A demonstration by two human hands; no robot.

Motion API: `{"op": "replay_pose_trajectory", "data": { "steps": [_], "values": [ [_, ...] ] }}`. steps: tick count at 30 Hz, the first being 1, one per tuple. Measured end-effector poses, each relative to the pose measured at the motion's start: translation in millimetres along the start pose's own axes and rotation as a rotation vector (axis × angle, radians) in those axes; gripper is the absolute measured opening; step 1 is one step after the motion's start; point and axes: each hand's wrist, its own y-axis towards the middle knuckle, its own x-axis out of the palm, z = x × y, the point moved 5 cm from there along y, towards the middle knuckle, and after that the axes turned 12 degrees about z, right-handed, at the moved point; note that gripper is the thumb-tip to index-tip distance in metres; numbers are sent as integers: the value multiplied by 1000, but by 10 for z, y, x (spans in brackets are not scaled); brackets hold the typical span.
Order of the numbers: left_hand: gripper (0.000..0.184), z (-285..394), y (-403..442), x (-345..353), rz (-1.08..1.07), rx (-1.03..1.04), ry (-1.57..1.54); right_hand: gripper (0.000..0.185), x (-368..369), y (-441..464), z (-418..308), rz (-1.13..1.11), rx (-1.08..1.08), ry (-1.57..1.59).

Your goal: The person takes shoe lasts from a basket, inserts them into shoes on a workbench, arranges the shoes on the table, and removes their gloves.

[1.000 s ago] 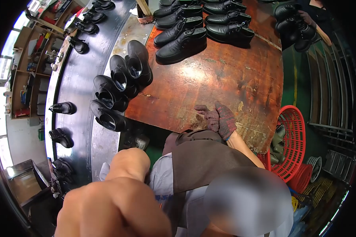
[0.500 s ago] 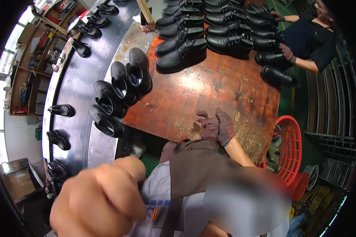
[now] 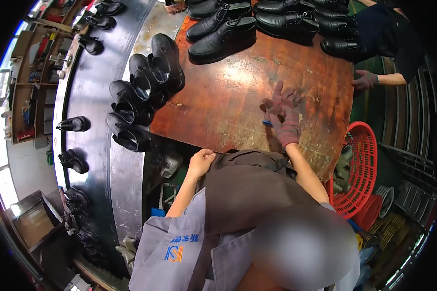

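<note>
My left hand is bare and rests at the edge of the dark brown apron, fingers curled in; nothing shows in them. My right hand wears a reddish-grey knitted work glove above the worn wooden table. Its fingers seem closed on a second, loose work glove of the same kind, whose fingers spread away from me. A small blue edge shows at its left, perhaps the cuff. Where one glove ends and the other begins is hard to make out.
Black leather shoes stand in rows at the table's far side. More shoes line its left edge beside a metal conveyor. A red basket holding grey-green pieces is at the right. Another person's gloved hand is near the right edge.
My left hand has dropped from close before the camera to the apron's edge. My right hand has moved forward over the table with the loose glove. The other person's hand has left the shoes.
</note>
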Motion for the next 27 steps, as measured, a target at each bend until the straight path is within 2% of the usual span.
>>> {"op": "replay_pose_trajectory", "data": {
  "steps": [1,4,7,10,11,14,15,18,21,22,23,24,26,27],
  "values": [
    [33,37,-20,5,-3,12,-2,50,13,32,-81,30,-59,-14],
    [33,179,42,-40,0,110,15,58,134,92,-164,-136,32,-123],
    [33,527,132,-156,33,214,24,64,373,147,-116,-336,13,-364],
    [34,845,171,-208,60,283,-18,60,552,111,169,-467,-135,-343],
    [34,934,179,-189,55,287,-42,63,590,136,200,-558,-110,-360],
    [37,1047,271,17,8,336,-21,42,609,160,156,-565,-301,-234],
    [39,1090,300,104,-15,365,-3,38,613,121,95,-576,-211,-62],
    [48,1426,100,78,199,513,-118,26,617,-152,-284,-609,73,428],
    [43,1431,162,55,212,479,-219,29,410,-252,-1073,-599,303,693],
    [40,1404,210,12,214,485,-271,29,389,-255,-1203,-638,384,677],
    [36,1402,190,-64,281,608,-300,28,377,-270,-1313,-674,468,660],
    [36,1402,158,-147,299,598,-242,27,398,-305,-1372,-712,552,640],
    [36,1431,11,-349,334,562,-129,23,447,-327,-1424,-690,522,617],
    [35,1481,-110,-469,505,699,-137,21,458,-333,-1486,-688,514,651]
  ]
}}
